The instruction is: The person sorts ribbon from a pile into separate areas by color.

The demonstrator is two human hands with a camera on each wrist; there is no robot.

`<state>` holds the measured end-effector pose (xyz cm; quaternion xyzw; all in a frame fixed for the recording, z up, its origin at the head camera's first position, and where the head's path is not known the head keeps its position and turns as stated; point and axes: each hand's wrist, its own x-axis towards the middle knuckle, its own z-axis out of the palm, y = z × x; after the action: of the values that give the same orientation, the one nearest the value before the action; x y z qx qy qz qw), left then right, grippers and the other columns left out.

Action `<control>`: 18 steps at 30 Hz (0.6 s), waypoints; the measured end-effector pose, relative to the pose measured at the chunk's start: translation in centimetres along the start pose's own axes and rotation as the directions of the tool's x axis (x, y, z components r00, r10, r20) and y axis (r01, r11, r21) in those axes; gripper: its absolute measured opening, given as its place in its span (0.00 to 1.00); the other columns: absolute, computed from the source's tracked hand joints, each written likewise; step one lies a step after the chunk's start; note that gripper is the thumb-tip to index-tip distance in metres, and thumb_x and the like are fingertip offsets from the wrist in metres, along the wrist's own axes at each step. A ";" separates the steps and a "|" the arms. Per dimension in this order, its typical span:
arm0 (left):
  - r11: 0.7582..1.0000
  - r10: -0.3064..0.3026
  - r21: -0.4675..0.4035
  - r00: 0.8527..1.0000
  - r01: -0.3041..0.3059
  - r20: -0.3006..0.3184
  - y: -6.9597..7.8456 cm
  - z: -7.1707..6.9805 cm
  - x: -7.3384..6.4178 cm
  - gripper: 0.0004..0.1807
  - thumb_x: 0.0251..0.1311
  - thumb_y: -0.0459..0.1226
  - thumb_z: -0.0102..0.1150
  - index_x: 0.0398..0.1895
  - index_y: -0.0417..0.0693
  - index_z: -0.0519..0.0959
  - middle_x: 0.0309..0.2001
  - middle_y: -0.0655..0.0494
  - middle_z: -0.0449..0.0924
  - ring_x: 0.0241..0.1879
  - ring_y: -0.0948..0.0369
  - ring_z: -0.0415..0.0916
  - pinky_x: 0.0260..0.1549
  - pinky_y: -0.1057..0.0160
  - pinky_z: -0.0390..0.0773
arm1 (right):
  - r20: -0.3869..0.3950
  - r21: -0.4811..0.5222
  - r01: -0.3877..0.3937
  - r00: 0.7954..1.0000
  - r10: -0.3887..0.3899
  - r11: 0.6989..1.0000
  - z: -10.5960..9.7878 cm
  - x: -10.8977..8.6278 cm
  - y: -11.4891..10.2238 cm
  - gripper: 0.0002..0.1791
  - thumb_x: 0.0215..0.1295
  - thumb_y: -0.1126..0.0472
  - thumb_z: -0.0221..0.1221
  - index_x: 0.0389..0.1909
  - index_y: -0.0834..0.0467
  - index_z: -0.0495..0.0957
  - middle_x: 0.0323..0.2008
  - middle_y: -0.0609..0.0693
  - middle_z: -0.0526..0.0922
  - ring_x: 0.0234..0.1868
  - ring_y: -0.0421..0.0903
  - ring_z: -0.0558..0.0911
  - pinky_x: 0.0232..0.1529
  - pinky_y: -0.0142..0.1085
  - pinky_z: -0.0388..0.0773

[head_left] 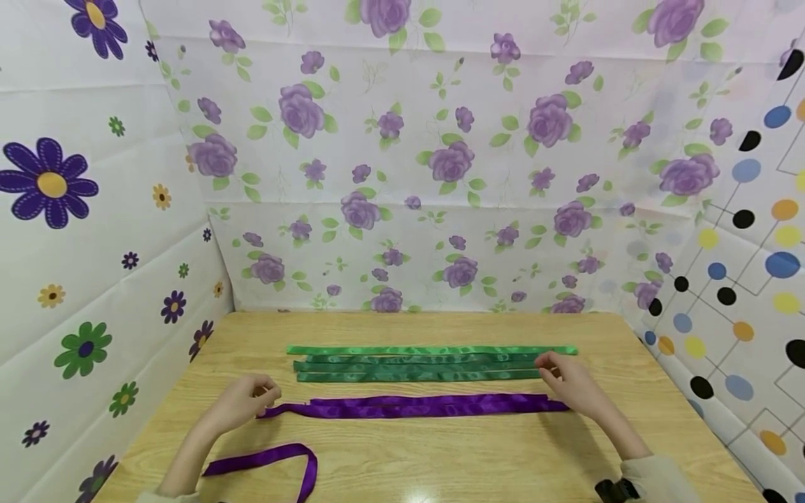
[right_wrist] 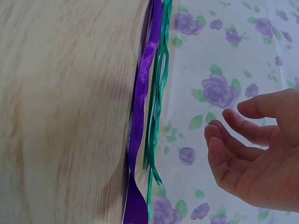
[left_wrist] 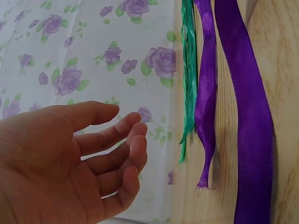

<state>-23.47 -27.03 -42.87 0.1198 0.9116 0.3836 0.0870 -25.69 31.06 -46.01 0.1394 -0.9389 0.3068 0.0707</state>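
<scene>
Purple ribbons lie side by side in a band across the table. My left hand hovers by their left end, its fingers loosely bent with nothing between them in the left wrist view. Near their right end is my right hand, overlapping the tips of the green ribbons in the head view. The right wrist view shows its relaxed fingers apart from any ribbon. Another purple ribbon lies bent at the front left, running out of the head view at the bottom.
The green ribbons form a parallel row behind the purple ones, with a lighter green strip at the far side. Flower-patterned cloth rises behind the wooden table, and printed cloth walls stand at left and right.
</scene>
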 end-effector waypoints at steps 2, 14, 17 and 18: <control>1.000 0.015 -0.004 1.000 -0.015 0.020 -0.1 0.0 0.0 0.14 0.69 0.38 0.53 0.39 0.34 0.80 0.31 0.47 0.79 0.26 0.54 0.77 0.24 0.60 0.76 | 0.017 0.009 0.005 1.000 -0.005 1.000 0.2 0.0 -0.1 0.10 0.72 0.65 0.52 0.49 0.62 0.76 0.42 0.57 0.82 0.38 0.43 0.78 0.34 0.32 0.75; 0.984 0.176 -0.063 0.967 -0.167 0.185 -0.4 0.9 0.3 0.16 0.71 0.40 0.49 0.44 0.33 0.78 0.33 0.46 0.79 0.30 0.60 0.78 0.30 0.59 0.80 | 0.159 0.059 0.084 0.983 -0.093 0.995 1.2 0.5 -1.1 0.14 0.74 0.58 0.51 0.53 0.62 0.74 0.46 0.56 0.81 0.42 0.45 0.80 0.37 0.31 0.77; 0.981 0.190 -0.075 0.964 -0.179 0.186 -0.4 1.0 0.3 0.16 0.72 0.40 0.49 0.45 0.33 0.78 0.33 0.47 0.79 0.30 0.61 0.78 0.30 0.59 0.80 | 0.171 0.065 0.089 0.980 -0.099 0.994 1.3 0.6 -1.4 0.13 0.73 0.60 0.51 0.52 0.61 0.74 0.46 0.56 0.81 0.42 0.43 0.80 0.37 0.31 0.76; 0.981 0.191 -0.077 0.964 -0.179 0.186 -0.4 1.1 0.3 0.16 0.72 0.40 0.49 0.45 0.34 0.78 0.33 0.47 0.79 0.29 0.61 0.77 0.30 0.59 0.79 | 0.173 0.066 0.092 0.980 -0.102 0.994 1.3 0.6 -1.5 0.12 0.73 0.60 0.51 0.52 0.60 0.74 0.46 0.56 0.81 0.42 0.42 0.79 0.36 0.31 0.76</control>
<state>-23.52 -26.50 -43.92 0.2384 0.8719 0.4035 0.1421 -25.87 28.99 -46.10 0.2135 -0.9243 0.3162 -0.0017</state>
